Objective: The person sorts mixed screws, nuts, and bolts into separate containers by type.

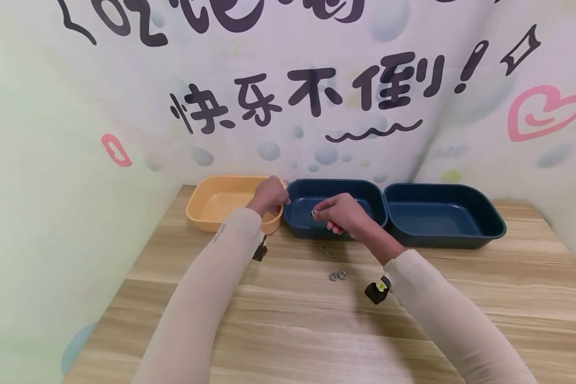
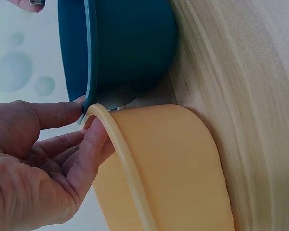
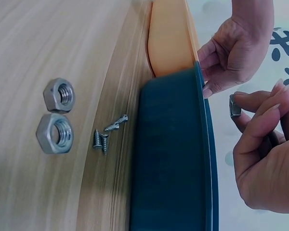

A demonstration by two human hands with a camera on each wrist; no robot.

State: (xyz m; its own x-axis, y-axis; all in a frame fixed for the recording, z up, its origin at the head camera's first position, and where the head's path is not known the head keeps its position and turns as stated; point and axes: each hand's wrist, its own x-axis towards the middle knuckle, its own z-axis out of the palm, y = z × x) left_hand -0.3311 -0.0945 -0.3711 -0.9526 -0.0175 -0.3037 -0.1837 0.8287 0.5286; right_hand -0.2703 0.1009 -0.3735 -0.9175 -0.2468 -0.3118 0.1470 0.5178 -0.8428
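Observation:
My left hand (image 1: 270, 194) pinches the touching rims of the orange bin (image 2: 168, 144) and the middle blue bin (image 2: 130, 48). Its thumb lies on the blue side, while its fingers reach inside the orange wall. Between thumb and fingertips, my right hand (image 1: 343, 213) holds a metal nut (image 3: 235, 106) above the middle blue bin. Two more hex nuts, one (image 3: 59, 95) beside the other (image 3: 55, 134), lie on the table in front of the bins. Several small screws (image 3: 105, 139) lie between those nuts and the blue bin.
A second blue bin (image 1: 446, 234) stands at the right end of the row. The wooden table (image 1: 297, 330) stretches toward me. Close behind the bins hangs a printed cloth (image 1: 307, 149) with black lettering.

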